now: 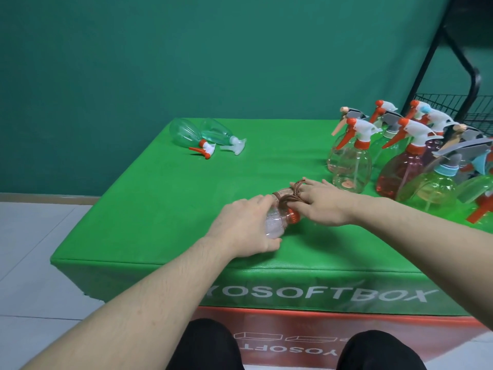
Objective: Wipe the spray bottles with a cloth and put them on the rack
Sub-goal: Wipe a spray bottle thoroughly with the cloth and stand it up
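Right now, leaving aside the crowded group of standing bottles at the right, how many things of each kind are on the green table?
Clear green plastic spray bottles lying on their sides: 2
Clear plastic spray bottle with orange collar, gripped by the left hand: 1
Brown cloth, held by the right hand: 1
Total: 4

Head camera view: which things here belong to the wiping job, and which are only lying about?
Belong to the job:
- clear bottle, held by the left hand
- brown cloth, gripped by the right hand
- standing bottles at the right
- two lying bottles at the far left
- black rack

Only lying about:
- green table cover
- red box under it
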Demonstrator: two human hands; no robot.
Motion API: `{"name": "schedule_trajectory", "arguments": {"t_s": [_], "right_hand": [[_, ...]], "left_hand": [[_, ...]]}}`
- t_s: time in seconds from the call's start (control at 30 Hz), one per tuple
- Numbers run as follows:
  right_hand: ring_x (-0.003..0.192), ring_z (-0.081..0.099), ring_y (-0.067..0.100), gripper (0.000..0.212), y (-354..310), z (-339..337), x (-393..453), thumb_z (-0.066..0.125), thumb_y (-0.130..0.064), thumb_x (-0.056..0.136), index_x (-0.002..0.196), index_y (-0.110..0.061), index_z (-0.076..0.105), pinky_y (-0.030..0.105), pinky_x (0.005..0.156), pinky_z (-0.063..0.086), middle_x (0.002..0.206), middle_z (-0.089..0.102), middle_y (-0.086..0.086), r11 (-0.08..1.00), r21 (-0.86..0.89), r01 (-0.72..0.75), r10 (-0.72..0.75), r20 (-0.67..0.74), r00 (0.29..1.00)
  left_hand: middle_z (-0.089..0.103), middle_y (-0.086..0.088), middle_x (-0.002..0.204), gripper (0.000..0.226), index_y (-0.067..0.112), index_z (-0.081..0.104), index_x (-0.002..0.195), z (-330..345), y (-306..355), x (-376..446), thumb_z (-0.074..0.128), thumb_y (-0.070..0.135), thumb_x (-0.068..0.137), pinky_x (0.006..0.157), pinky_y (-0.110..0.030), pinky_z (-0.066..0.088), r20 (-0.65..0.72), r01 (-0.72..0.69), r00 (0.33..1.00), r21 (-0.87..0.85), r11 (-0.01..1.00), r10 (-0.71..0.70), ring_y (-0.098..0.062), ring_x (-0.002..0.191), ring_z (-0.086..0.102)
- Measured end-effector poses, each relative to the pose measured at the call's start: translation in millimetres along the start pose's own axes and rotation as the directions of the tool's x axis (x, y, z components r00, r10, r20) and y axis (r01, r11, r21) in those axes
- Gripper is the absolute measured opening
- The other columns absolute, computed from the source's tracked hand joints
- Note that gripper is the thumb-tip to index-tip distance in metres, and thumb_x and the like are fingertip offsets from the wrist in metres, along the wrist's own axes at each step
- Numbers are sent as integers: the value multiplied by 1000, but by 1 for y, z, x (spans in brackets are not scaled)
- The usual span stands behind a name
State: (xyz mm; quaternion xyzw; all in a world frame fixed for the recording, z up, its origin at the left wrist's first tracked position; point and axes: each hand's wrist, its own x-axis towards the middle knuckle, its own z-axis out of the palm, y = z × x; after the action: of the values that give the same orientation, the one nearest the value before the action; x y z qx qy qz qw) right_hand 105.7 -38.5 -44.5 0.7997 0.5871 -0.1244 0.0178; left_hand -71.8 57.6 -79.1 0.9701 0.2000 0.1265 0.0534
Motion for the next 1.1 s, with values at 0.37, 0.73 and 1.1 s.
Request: {"name": "schedule_trajectory", "arguments": {"t_s": [0.37, 0.73, 1.1], "right_hand": [[128, 51, 27, 50, -16, -14, -7, 28, -47, 109, 131, -12, 57, 53, 116, 29, 133, 53, 6, 978, -199, -64, 69, 19, 997], [100, 62, 32, 47, -14, 7, 13, 33, -45, 108, 106, -8, 62, 38, 91, 48, 106, 67, 14, 991, 131, -35, 45, -76, 996], [65, 57, 22, 45, -8, 9, 7, 32, -43, 109, 80, -16, 53, 31, 62, 42, 82, 64, 9, 905, 414, -99, 253, -338, 906]], "left_hand": [[62, 8, 121, 66, 26, 48, 134, 2, -5, -3, 70, 58, 81, 84, -31, 49, -29, -32, 999, -38, 999, 31, -17, 102, 59], [61, 9, 123, 64, 28, 48, 132, 3, -5, 1, 69, 60, 80, 85, -33, 50, -28, -26, 999, -19, 999, 26, -17, 103, 60], [58, 9, 119, 62, 28, 47, 128, 1, -6, -6, 70, 60, 79, 86, -36, 52, 3, 33, 999, -52, 998, -33, -16, 101, 57]]}}
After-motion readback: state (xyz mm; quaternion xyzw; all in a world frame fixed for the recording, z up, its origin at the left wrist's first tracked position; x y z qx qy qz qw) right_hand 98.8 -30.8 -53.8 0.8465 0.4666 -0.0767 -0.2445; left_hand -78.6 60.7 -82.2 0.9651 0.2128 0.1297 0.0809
